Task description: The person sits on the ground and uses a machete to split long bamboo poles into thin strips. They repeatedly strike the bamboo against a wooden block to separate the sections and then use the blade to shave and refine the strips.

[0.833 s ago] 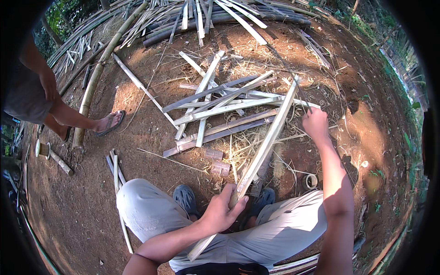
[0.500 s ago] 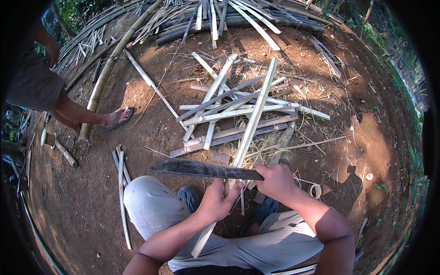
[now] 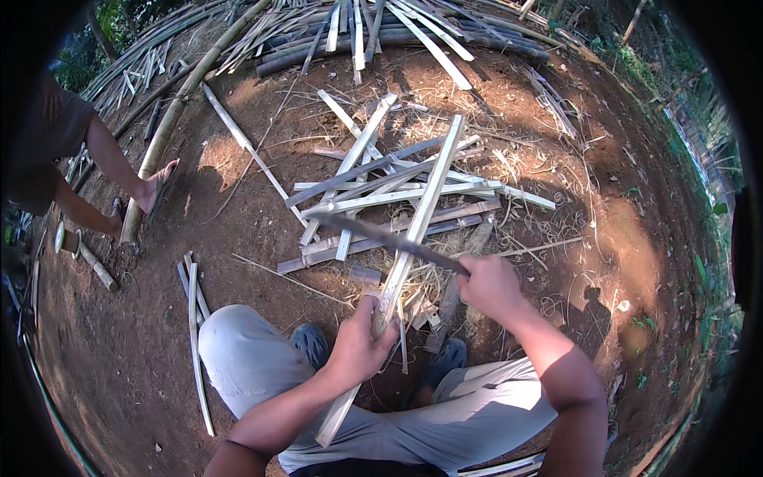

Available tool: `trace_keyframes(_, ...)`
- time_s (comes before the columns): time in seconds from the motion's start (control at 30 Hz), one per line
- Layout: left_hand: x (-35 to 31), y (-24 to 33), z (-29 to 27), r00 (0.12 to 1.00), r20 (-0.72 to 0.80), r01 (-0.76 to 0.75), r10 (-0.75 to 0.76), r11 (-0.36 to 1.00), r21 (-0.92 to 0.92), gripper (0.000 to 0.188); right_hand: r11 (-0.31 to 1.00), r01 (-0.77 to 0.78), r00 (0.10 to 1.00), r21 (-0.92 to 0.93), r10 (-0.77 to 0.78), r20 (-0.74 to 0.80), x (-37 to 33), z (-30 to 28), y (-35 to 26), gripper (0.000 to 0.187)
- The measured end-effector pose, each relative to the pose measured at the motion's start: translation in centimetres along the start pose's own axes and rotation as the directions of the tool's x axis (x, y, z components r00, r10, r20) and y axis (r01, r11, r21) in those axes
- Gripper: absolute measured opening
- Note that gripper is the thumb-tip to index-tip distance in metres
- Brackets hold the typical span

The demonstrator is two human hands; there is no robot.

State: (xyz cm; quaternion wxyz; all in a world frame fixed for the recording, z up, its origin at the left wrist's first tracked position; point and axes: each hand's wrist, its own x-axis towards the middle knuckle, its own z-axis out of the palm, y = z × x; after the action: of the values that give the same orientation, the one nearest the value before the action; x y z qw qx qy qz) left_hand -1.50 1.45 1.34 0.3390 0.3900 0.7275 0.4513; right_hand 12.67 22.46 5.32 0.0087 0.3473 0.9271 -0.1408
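You grip the bamboo slat (image 3: 413, 230) at frame centre in your closed left hand (image 3: 362, 346) while your right hand (image 3: 491, 286) clenches the blade (image 3: 381, 237) across it, so the next cut likely needs steady aim.

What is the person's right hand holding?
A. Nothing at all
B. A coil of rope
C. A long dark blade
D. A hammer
C: the right hand is closed around the handle of a long dark blade, which lies across the pale bamboo strip that the left hand grips lower down.
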Motion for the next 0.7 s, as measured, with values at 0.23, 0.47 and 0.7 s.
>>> trace_keyframes(0.23,-0.5,1.2,-0.1,0.996,0.013,-0.088,0.088,0.994,0.061,0.05,0.956,0.281,0.957,0.088,-0.272,-0.101,-1.8,3.7,-1.7,0.014)
trace_keyframes(0.47,-1.7,1.8,-1.6,0.989,0.063,-0.139,0.136,0.989,0.046,0.039,0.992,0.112,0.92,-0.055,-0.125,-0.372,2.5,2.6,3.1,0.01)
trace_keyframes(0.7,-5.9,2.1,-1.7,0.947,0.283,-0.18,0.15,0.98,0.084,0.039,0.831,-0.539,0.743,0.14,0.547,-0.386,4.9,-3.3,15.9,0.021)
